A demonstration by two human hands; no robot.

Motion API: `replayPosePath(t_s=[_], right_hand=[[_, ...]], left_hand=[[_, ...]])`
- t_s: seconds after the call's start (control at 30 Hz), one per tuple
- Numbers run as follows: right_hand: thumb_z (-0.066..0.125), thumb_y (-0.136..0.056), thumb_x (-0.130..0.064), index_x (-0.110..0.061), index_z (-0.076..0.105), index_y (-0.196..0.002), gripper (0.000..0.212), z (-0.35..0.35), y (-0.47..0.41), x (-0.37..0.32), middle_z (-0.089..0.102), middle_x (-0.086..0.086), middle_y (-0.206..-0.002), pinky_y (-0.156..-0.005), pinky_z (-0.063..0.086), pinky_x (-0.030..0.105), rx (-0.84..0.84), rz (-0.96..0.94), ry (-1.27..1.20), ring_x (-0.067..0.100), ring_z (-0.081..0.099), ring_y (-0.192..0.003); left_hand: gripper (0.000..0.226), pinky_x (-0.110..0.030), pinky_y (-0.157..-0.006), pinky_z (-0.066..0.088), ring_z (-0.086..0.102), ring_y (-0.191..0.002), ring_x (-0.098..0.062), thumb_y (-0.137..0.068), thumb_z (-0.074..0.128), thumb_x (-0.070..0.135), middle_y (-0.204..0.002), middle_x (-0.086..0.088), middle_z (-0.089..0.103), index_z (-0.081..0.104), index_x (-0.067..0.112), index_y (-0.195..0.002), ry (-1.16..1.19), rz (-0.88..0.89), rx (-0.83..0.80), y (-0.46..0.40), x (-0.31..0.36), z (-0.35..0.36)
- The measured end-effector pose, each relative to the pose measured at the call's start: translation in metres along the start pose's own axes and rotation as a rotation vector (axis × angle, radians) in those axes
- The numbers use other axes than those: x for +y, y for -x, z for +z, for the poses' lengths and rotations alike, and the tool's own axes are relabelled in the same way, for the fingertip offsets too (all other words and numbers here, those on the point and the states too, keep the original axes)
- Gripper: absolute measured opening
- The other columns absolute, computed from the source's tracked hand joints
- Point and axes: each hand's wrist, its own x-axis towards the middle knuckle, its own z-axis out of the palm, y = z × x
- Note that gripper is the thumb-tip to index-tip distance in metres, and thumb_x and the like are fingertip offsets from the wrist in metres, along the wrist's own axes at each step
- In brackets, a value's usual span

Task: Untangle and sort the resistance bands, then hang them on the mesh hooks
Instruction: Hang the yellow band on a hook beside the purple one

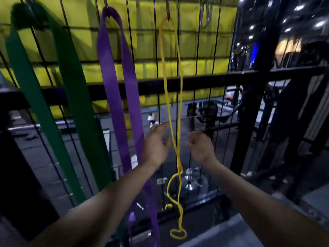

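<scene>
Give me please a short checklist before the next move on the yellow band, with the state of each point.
1. Yellow band hangs on its hook: ok.
2. Yellow band free of twists: not ok, lower part is looped and twisted.
3. Left hand free: ok, open beside the band.
4. Right hand free: cannot tell, fingers curled.
5. Green band and purple band hung: ok.

No text, label or number can be read anywhere.
</scene>
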Motion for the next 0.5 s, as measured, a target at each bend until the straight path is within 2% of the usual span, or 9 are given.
replayPosePath(t_s=[0.07,0.13,0.2,0.27,0.33,0.37,0.43,0.47,0.5], right_hand=[[0.056,-0.08,-0.004,-0.007,0.051,-0.071,0.011,0.022,0.016,0.022,0.052,0.012,-0.078,-0.064,0.031,0.033,-0.133,0.075,0.067,0.028,0.055,-0.079],[0.06,-0.081,-0.007,-0.01,0.047,-0.068,0.018,0.047,0.026,0.045,0.05,0.008,-0.077,-0.062,0.027,0.03,-0.238,0.2,0.031,0.025,0.053,-0.078],[0.066,-0.079,-0.018,-0.014,0.041,-0.062,0.029,0.075,0.035,0.069,0.048,0.004,-0.072,-0.061,0.022,0.028,-0.277,0.255,0.005,0.024,0.052,-0.078],[0.067,-0.073,-0.032,-0.016,0.041,-0.066,0.031,0.098,0.04,0.088,0.045,-0.001,-0.073,-0.062,0.02,0.027,-0.3,0.281,0.017,0.025,0.054,-0.083],[0.073,-0.072,-0.029,-0.018,0.046,-0.068,0.03,0.118,0.042,0.101,0.048,-0.003,-0.076,-0.067,0.029,0.027,-0.359,0.279,-0.072,0.02,0.049,-0.081],[0.075,-0.072,-0.026,-0.017,0.052,-0.069,0.025,0.13,0.042,0.107,0.052,-0.004,-0.077,-0.069,0.034,0.025,-0.418,0.268,-0.112,0.018,0.049,-0.08],[0.076,-0.068,-0.025,-0.012,0.066,-0.08,0.02,0.152,0.045,0.121,0.067,0.0,-0.082,-0.076,0.05,0.03,-0.493,0.254,-0.211,0.02,0.06,-0.079],[0.075,-0.066,-0.022,-0.013,0.067,-0.08,0.019,0.16,0.049,0.127,0.07,0.004,-0.081,-0.076,0.053,0.033,-0.495,0.273,-0.265,0.019,0.063,-0.076],[0.075,-0.067,-0.017,-0.014,0.066,-0.076,0.013,0.165,0.055,0.131,0.069,0.005,-0.077,-0.074,0.054,0.028,-0.488,0.304,-0.303,0.014,0.061,-0.07]], left_hand=[[0.04,-0.023,-0.094,0.041,0.057,-0.11,-0.024,-0.086,0.06,0.002,-0.121,-0.016,0.058,0.053,-0.001,-0.125,0.031,-0.119,-0.087,0.024,-0.02,0.017],[0.034,-0.036,-0.093,0.047,0.059,-0.106,-0.029,-0.083,0.063,0.004,-0.115,-0.022,0.06,0.058,-0.007,-0.116,0.085,-0.241,-0.155,0.043,-0.039,0.034],[0.044,-0.032,-0.088,0.045,0.06,-0.102,-0.03,-0.077,0.061,0.024,-0.11,-0.023,0.062,0.061,-0.005,-0.11,0.102,-0.332,-0.191,0.056,-0.056,0.053],[0.059,-0.027,-0.082,0.041,0.058,-0.095,-0.024,-0.069,0.05,0.043,-0.101,-0.024,0.062,0.064,-0.002,-0.103,0.077,-0.349,-0.247,0.065,-0.071,0.072],[0.045,-0.022,-0.075,0.04,0.054,-0.086,-0.019,-0.073,0.056,0.039,-0.09,-0.017,0.059,0.064,0.003,-0.099,0.058,-0.395,-0.272,0.069,-0.081,0.087],[0.043,-0.02,-0.076,0.042,0.054,-0.087,-0.019,-0.074,0.06,0.034,-0.091,-0.015,0.06,0.064,0.002,-0.103,0.071,-0.41,-0.261,0.07,-0.086,0.095],[0.055,-0.03,-0.086,0.049,0.06,-0.094,-0.023,-0.07,0.058,0.04,-0.101,-0.017,0.064,0.062,0.001,-0.109,0.089,-0.432,-0.273,0.074,-0.098,0.112],[0.058,-0.035,-0.089,0.05,0.062,-0.096,-0.027,-0.068,0.055,0.042,-0.102,-0.017,0.065,0.062,0.003,-0.109,0.088,-0.441,-0.287,0.077,-0.105,0.121],[0.058,-0.035,-0.089,0.051,0.063,-0.095,-0.028,-0.067,0.053,0.042,-0.101,-0.015,0.065,0.062,0.004,-0.109,0.077,-0.453,-0.291,0.082,-0.114,0.129]])
